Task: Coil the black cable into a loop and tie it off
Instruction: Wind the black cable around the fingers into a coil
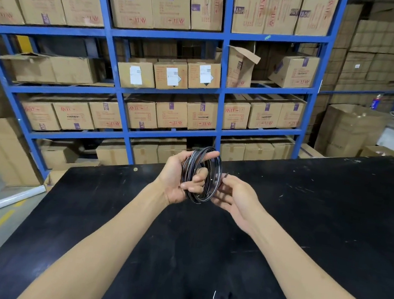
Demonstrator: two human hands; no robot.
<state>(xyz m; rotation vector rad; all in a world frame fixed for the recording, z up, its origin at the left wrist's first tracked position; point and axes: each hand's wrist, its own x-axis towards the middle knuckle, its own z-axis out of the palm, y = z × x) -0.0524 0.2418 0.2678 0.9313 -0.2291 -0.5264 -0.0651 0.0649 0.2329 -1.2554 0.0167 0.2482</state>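
Brown cardboard boxes point(170, 74) are sitting in rows on the blue shelves point(223, 90) behind the bench point(307, 212). Most boxes are taped shut, so what is inside them is hiding. One box point(239, 65) in the middle row is standing with its flap hanging open, but its inside is too dark to see. A big open box point(347, 128) is standing on the floor at the right, and something pale is showing near its top, too blurry to name. The red writing on the boxes is too fuzzy to read.

The black cable point(201, 174) is wound into a round loop of several turns, and it is being held up in the air above the black bench. The left hand point(180, 174) is curling around the loop, with its thumb over the top and its fingers poking through the middle. The right hand point(235, 196) is just beside the loop, and its fingertips are pinching a thin dark end point(225, 176) that is sticking up. It is hard to tell whether this end is the cable itself or a tie.

A small dark thing point(221, 296) is lying on the bench near the bottom, hard to make out. A white roll point(15, 197) is lying on the floor at the left.
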